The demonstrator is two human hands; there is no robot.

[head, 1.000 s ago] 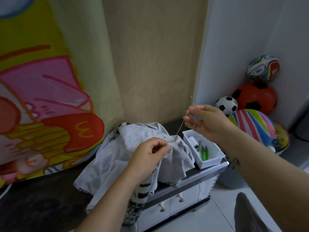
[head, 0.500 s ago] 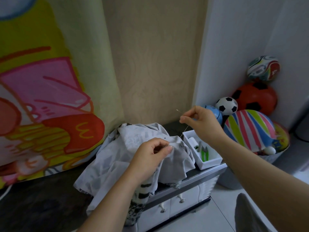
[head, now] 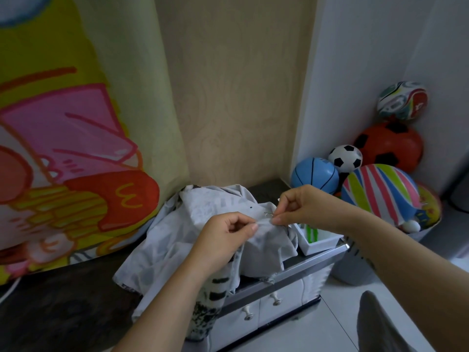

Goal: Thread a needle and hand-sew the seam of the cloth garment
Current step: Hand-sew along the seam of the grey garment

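A pale grey garment [head: 177, 240] with a dark printed pattern lies heaped on the dark counter [head: 63, 308]. My left hand [head: 225, 237] pinches a raised fold of it between thumb and forefinger. Just to the right, my right hand [head: 299, 207] pinches a thin needle [head: 268, 214] whose tip points left at the fold, right beside my left fingertips. The thread is too fine to make out.
A small white tray [head: 319, 243] holding green-handled scissors [head: 311, 232] sits at the counter's right end, above white drawers [head: 256, 308]. Several balls [head: 380, 191] are piled in the right corner. A colourful printed curtain [head: 63, 148] hangs on the left.
My right hand came down and to the left from its raised position, bringing the needle to the fold that my left hand holds. My left hand stayed on the cloth.
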